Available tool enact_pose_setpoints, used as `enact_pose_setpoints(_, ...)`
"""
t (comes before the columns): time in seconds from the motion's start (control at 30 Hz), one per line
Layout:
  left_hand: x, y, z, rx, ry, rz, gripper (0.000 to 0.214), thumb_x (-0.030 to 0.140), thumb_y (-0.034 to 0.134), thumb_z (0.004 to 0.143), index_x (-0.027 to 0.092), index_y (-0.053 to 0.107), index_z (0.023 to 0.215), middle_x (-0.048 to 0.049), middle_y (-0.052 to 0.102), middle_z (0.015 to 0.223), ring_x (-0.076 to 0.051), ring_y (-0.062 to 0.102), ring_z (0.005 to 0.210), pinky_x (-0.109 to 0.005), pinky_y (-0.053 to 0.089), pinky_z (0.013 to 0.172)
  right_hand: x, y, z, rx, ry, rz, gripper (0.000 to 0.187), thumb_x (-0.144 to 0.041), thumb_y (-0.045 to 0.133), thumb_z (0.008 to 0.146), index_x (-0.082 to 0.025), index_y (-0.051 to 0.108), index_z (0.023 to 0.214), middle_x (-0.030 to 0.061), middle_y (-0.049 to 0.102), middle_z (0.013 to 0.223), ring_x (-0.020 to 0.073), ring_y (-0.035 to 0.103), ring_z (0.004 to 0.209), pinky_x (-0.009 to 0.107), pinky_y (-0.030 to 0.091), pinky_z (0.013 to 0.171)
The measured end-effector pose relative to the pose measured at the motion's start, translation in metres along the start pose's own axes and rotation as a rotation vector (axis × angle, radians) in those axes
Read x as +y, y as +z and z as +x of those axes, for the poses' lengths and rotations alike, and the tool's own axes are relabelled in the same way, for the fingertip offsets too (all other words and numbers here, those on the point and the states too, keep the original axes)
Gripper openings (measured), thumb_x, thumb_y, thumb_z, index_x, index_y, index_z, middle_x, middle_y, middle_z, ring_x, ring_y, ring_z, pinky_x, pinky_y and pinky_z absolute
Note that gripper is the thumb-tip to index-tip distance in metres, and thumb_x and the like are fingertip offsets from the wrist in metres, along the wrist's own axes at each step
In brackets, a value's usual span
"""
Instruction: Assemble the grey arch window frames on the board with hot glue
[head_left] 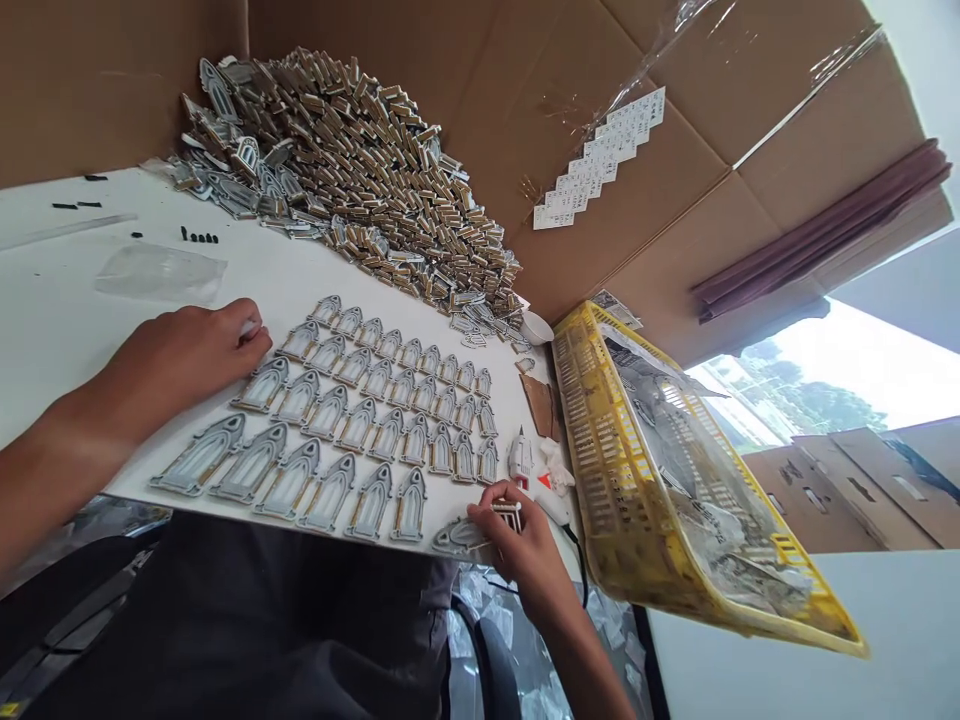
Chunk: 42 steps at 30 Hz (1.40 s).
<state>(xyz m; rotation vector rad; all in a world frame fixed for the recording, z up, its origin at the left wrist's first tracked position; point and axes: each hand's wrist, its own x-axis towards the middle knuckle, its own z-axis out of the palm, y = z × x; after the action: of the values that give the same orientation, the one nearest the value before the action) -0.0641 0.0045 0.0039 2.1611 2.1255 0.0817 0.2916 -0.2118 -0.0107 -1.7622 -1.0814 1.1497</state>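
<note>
While cardboard (pixel 495 90) backs the white table (pixel 52 270), the right grip (pixel 523 532) clasps small pieces (pixel 509 514), the left grip (pixel 184 352) curled, contents unclear.

1. Daylight comes from a bright opening (pixel 892 365) at the right of the frame; it is blown out to white around the trees (pixel 806 400);
2. The tabletop (pixel 60 260) at left is bright, with soft, faint shadows;
3. Glare streaks the clear tape (pixel 847 58) at upper right;
4. Dark clothing (pixel 300 620) at lower centre loses detail;
5. Wide-angle distortion stretches the yellow basket (pixel 675 560) at right; small detail in the heaped pieces (pixel 375 170) runs together.
</note>
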Motion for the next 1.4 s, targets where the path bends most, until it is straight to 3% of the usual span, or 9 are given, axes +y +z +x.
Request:
enact_pose_setpoints(0.2, 0.001, 0.0, 0.001, 0.01, -0.008, -0.016, 0.051, 0.05, 0.032, 0.1, 0.018, 0.067, 0.119, -0.0208, 0.076, 0.107, -0.044, 0.073, 0.096, -0.043, 0.052, 0.075, 0.005, -0.003, -0.023, 0.064, 0.037, 0.016, 0.043, -0.061, 0.079, 0.087, -0.025, 0.057, 0.088, -0.0108, 0.035, 0.059, 0.0083, 0.022, 0.047, 0.025, 0.019, 0.047)
enact_pose_setpoints(0.37, 0.003, 0.0, -0.001, 0.014, -0.017, -0.032, 0.052, 0.048, 0.033, 0.099, 0.016, 0.068, 0.121, -0.0229, 0.076, 0.111, -0.046, 0.073, 0.101, -0.046, 0.054, 0.079, 0.016, 0.01, -0.032, 0.232, -0.11, -0.095, 0.045, -0.061, 0.079, 0.088, -0.024, 0.055, 0.081, -0.0041, 0.049, 0.07, 0.0129, 0.041, 0.059, 0.026, 0.034, 0.056)
enact_pose_setpoints(0.47, 0.002, 0.001, -0.001, 0.026, 0.0, -0.014, 0.051, 0.049, 0.031, 0.1, 0.018, 0.067, 0.119, -0.021, 0.076, 0.108, -0.045, 0.074, 0.099, -0.043, 0.052, 0.075, 0.02, 0.02, -0.034, 0.299, -0.163, -0.216, 0.042, -0.059, 0.075, 0.092, -0.023, 0.056, 0.08, -0.0034, 0.049, 0.071, 0.0134, 0.04, 0.059, 0.027, 0.032, 0.057)
enact_pose_setpoints(0.8, 0.006, -0.006, -0.003, -0.004, -0.027, -0.01, 0.051, 0.047, 0.031, 0.099, 0.019, 0.067, 0.121, -0.0207, 0.077, 0.106, -0.044, 0.074, 0.095, -0.042, 0.052, 0.074, 0.009, 0.038, -0.022, 0.234, -0.253, -0.429, 0.032, -0.051, 0.063, 0.101, -0.024, 0.058, 0.084, -0.0008, 0.063, 0.072, 0.015, 0.052, 0.059, 0.028, 0.035, 0.06)
enact_pose_setpoints(1.07, 0.004, -0.001, 0.0, -0.008, -0.024, -0.005, 0.052, 0.047, 0.029, 0.1, 0.019, 0.067, 0.122, -0.0206, 0.077, 0.11, -0.045, 0.074, 0.1, -0.044, 0.054, 0.078, 0.001, 0.029, -0.014, 0.222, -0.353, -0.483, 0.031, -0.051, 0.063, 0.102, -0.024, 0.064, 0.086, 0.0037, 0.07, 0.087, 0.0199, 0.062, 0.078, 0.03, 0.046, 0.073)
enact_pose_setpoints(1.13, 0.004, -0.002, -0.001, -0.009, -0.019, -0.008, 0.052, 0.047, 0.029, 0.1, 0.019, 0.067, 0.122, -0.0209, 0.077, 0.108, -0.045, 0.074, 0.099, -0.044, 0.054, 0.077, -0.001, 0.023, -0.015, 0.231, -0.298, -0.414, 0.032, -0.054, 0.062, 0.101, -0.024, 0.065, 0.09, 0.004, 0.07, 0.087, 0.0198, 0.062, 0.075, 0.03, 0.046, 0.068)
enact_pose_setpoints(1.27, 0.004, -0.002, -0.001, -0.004, -0.023, -0.006, 0.05, 0.047, 0.032, 0.099, 0.019, 0.067, 0.12, -0.0209, 0.077, 0.106, -0.045, 0.073, 0.096, -0.043, 0.052, 0.074, -0.006, 0.009, -0.017, 0.145, -0.046, -0.112, 0.04, -0.064, 0.058, 0.097, -0.024, 0.064, 0.096, 0.0004, 0.063, 0.077, 0.0173, 0.059, 0.054, 0.028, 0.038, 0.047)
enact_pose_setpoints(1.4, 0.005, -0.003, -0.002, 0.01, -0.023, -0.013, 0.051, 0.046, 0.032, 0.099, 0.018, 0.068, 0.121, -0.0217, 0.077, 0.106, -0.046, 0.073, 0.096, -0.044, 0.052, 0.075, -0.009, -0.002, -0.017, 0.177, 0.007, 0.012, 0.044, -0.067, 0.061, 0.091, -0.025, 0.069, 0.095, -0.0024, 0.051, 0.067, 0.018, 0.055, 0.055, 0.029, 0.046, 0.051)
